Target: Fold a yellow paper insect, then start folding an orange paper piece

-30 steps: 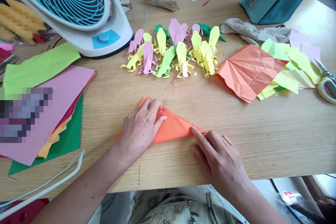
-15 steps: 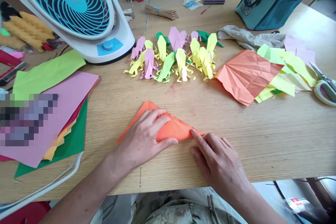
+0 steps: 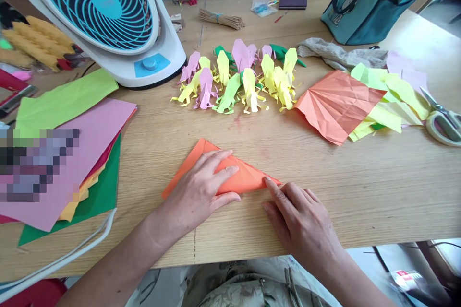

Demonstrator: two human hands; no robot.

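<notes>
A folded sheet of orange paper (image 3: 252, 176) lies on the table in front of me, roughly triangular with its long point to the right. My left hand (image 3: 205, 180) rests across its middle, fingers spread and pressing it down, and covers part of the sheet. At the right tip, the index fingertip of my right hand (image 3: 300, 216) presses on the paper's edge. That hand's thumb is apart from the index finger, touching the table, and its other fingers are bent.
Behind the paper stand several cut-paper flowers (image 3: 248, 84). A creased orange sheet (image 3: 338, 105) lies over paper scraps (image 3: 403, 91), beside scissors (image 3: 444, 122). Coloured sheets (image 3: 90, 139) and a fan (image 3: 108, 14) are at left; a blue bag (image 3: 367, 9) stands behind.
My right index fingertip has slid slightly to the right along the paper's edge. The fingers of my left hand have shifted a little. The folded paper stays in place.
</notes>
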